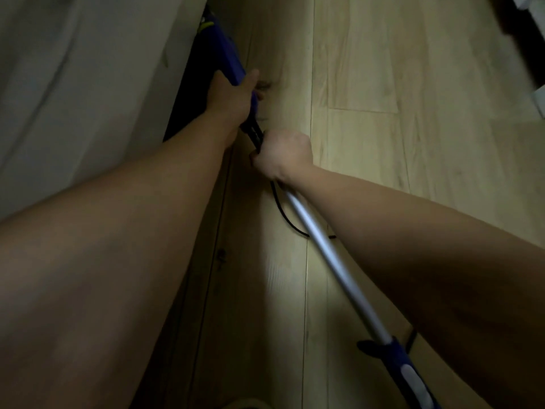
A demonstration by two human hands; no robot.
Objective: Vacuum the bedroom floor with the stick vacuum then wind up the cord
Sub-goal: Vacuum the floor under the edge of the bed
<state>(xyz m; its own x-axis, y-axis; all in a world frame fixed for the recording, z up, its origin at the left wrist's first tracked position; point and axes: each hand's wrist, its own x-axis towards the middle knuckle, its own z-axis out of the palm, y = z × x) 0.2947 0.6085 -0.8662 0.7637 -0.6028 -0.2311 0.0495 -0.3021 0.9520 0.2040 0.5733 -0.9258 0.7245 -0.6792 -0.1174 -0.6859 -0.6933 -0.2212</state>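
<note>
Pale bedding (73, 84) hangs far left, its edge right against the vacuum (218, 57), whose blue body is squeezed into the dark gap beside it. Left hand (233, 95) grips the blue body, fingers wrapped around. Right hand (283, 154) just behind, fist closed on the black neck and cord (283, 214). Silver tube (324, 255) slants down right to the handle. Light wood floor (413, 143) lies open to the right; dim room.

Single head cam, wide-angle: looks fwd/down, close over both forearms onto wood floor (383, 143).
</note>
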